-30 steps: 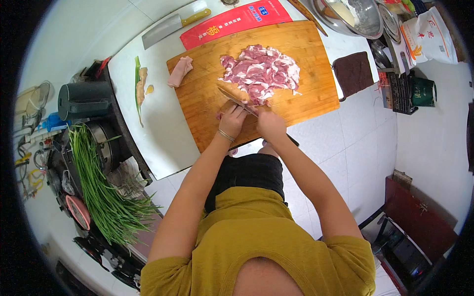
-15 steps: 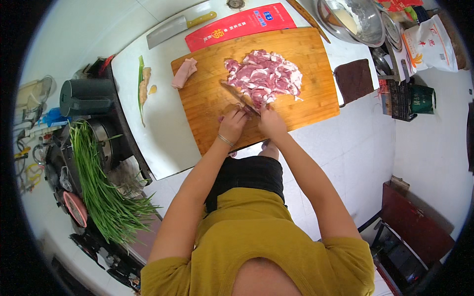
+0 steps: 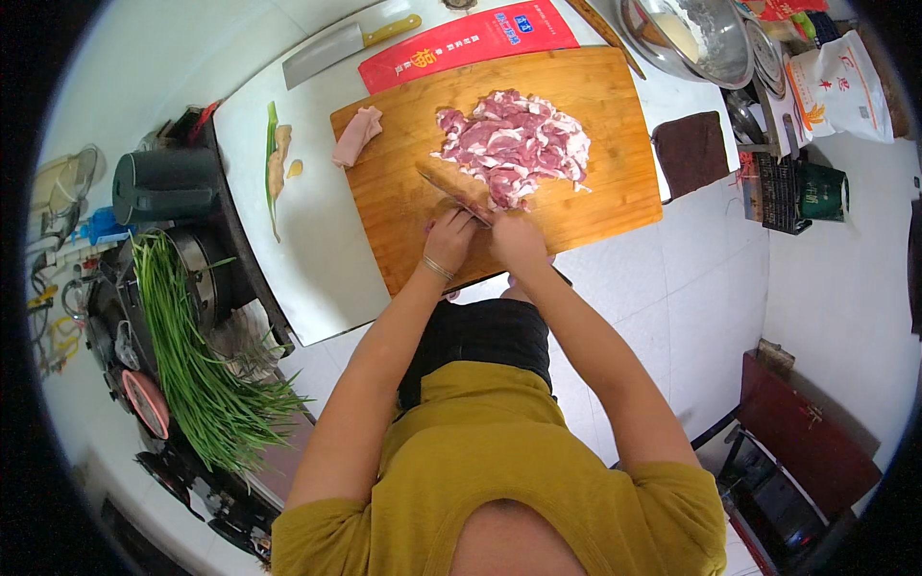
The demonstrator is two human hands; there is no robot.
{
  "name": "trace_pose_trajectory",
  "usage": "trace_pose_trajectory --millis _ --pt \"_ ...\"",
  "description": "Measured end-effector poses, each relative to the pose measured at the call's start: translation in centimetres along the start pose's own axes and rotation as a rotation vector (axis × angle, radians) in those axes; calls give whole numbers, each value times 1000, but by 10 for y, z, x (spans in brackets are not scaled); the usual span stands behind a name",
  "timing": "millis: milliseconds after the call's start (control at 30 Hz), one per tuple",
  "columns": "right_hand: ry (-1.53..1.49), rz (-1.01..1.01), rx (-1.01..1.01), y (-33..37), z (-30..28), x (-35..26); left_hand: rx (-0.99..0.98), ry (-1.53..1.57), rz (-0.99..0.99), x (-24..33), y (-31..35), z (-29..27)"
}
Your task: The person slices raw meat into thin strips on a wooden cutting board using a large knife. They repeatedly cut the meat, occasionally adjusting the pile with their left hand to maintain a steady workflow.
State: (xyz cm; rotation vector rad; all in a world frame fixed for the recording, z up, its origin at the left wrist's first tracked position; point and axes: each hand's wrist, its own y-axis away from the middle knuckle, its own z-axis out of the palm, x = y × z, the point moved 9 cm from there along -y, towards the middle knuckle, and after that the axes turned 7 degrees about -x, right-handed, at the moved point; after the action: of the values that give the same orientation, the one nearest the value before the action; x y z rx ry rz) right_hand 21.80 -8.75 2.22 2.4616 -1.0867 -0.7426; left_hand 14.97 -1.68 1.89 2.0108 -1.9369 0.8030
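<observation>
A heap of sliced raw meat point(image 3: 519, 144), pink with white fat, lies on the wooden cutting board point(image 3: 586, 211). My right hand point(image 3: 519, 242) is closed around the handle of a knife point(image 3: 465, 201), whose narrow blade slants toward the upper left. Beside the blade, on the board's near part, my left hand point(image 3: 448, 238) has its fingers curled and pressed down on a piece of meat that they mostly hide. A separate pale pink chunk of meat point(image 3: 357, 136) sits at the board's left edge.
Beyond the board lie a cleaver point(image 3: 331, 58) and a flat red package point(image 3: 471, 45). Ginger point(image 3: 279, 158) and a green onion point(image 3: 272, 192) rest at left. A metal bowl point(image 3: 706, 53) stands far right, near a brown cloth point(image 3: 691, 156). Long green chives point(image 3: 197, 355) are piled at lower left.
My right hand has drawn back slightly toward me and to the left with the knife, away from the meat heap. My left hand stays nearly in place.
</observation>
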Motion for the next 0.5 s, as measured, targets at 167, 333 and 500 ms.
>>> trace_pose_trajectory --millis 167,333,500 --pt "-21 109 -136 13 14 20 40 -136 35 5 0 -10" --pt "-51 133 -157 36 10 40 -45 -61 -29 0 1 -3" --pt "-116 45 -31 -9 -2 13 26 -28 67 5 1 -10"
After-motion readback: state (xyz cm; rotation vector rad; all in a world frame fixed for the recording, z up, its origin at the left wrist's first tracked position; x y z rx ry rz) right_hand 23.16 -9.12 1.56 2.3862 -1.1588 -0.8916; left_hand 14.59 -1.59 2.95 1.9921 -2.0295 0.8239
